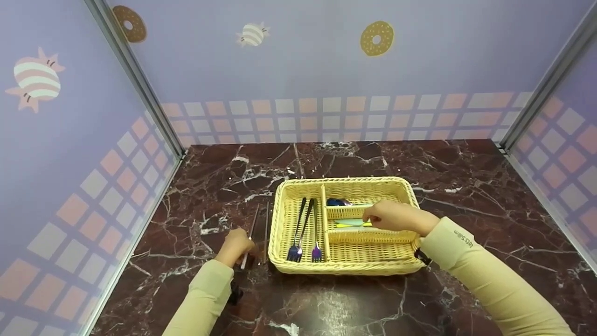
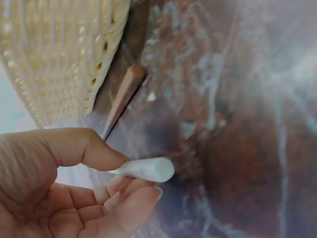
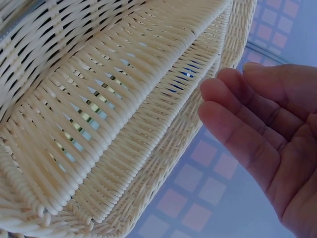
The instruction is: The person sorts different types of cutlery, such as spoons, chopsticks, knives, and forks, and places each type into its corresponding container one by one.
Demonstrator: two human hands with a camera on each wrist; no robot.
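Note:
My left hand (image 1: 237, 245) pinches a white-ended chopstick (image 2: 154, 170) between thumb and fingers, left of the wicker basket (image 1: 345, 267). Beside it on the table lies a brown chopstick (image 2: 124, 94), close along the basket's left side. Over the basket's middle right compartment hovers my right hand (image 1: 396, 215), its fingers loosely bent; the right wrist view shows nothing between them. Under that hand are knives (image 1: 350, 223) with green and yellow showing. Three forks (image 1: 317, 252) lie in the long left compartment. A dark blue spoon (image 1: 338, 202) rests in the back right compartment.
A thin stick-like item (image 1: 392, 259) lies in the basket's front right compartment. Wicker dividers (image 1: 325, 233) separate the compartments. The dark marbled table (image 1: 326, 303) is enclosed by patterned panels (image 1: 303, 70) at the back and both sides.

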